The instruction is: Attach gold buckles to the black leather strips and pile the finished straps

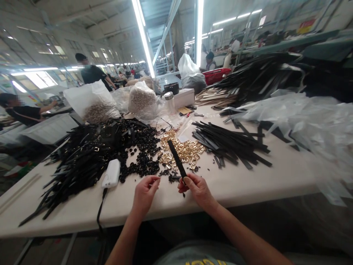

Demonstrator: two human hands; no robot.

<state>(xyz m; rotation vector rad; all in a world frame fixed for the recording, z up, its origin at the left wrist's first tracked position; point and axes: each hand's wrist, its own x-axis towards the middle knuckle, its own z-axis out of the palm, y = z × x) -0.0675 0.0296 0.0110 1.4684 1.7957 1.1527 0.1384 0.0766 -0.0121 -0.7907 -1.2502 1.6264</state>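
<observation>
My right hand [197, 187] grips a short black strap [177, 158] near its lower end. The strap tilts up and away from me, and a small dark bit shows below my fingers. Left of it, my left hand [145, 193] is closed in a pinch, apart from the strap; whatever its fingertips hold, if anything, is too small to make out. Beyond the hands lie a heap of gold buckles [186, 149], a scatter of small black loops [146, 162] and some tiny black pieces [173, 178].
A big pile of black straps [79, 158] covers the table's left; more loose straps [228, 141] lie right. A white power bank [111, 173] with a cable sits near the front. Bags [142, 99], a jar [169, 101] and plastic sheeting [311, 117] stand around. Two people work at left.
</observation>
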